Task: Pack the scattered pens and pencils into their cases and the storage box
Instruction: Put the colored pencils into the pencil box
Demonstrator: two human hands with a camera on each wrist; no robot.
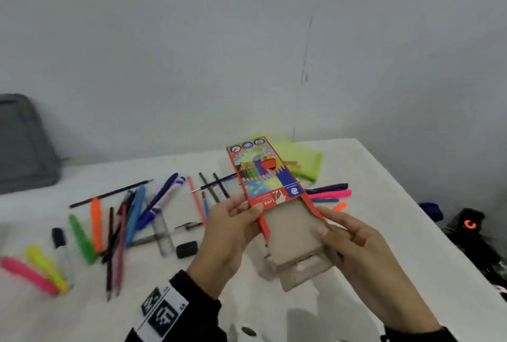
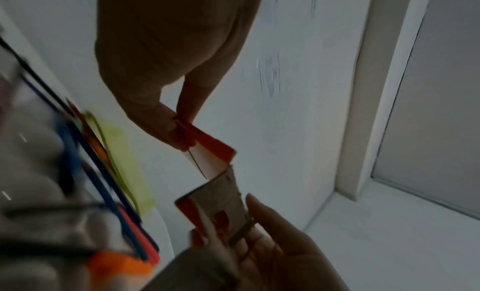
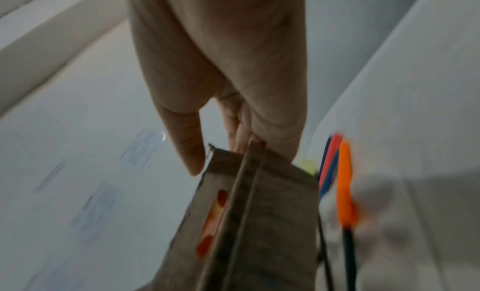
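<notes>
A coloured-pencil box [image 1: 263, 177] with a red printed sleeve is held above the table in the head view. Its brown cardboard tray [image 1: 293, 240] is slid partly out toward me. My left hand [image 1: 247, 210] pinches the sleeve's left edge, seen as the red edge [image 2: 207, 149] in the left wrist view. My right hand [image 1: 326, 221] grips the tray's right side, and its fingers [image 3: 244, 139] curl over the cardboard tray [image 3: 259, 203]. I cannot see inside the tray. Several pens, pencils and markers [image 1: 131, 212] lie scattered on the white table [image 1: 397, 204].
A green pouch [image 1: 304, 160] lies behind the box. Pink [image 1: 329, 194] and purple [image 1: 327, 187] pens lie to the right. A grey container [image 1: 22, 144] stands at the far left. A black eraser [image 1: 186, 249], ruler [image 1: 163, 234] and highlighters [image 1: 41, 270] lie nearer.
</notes>
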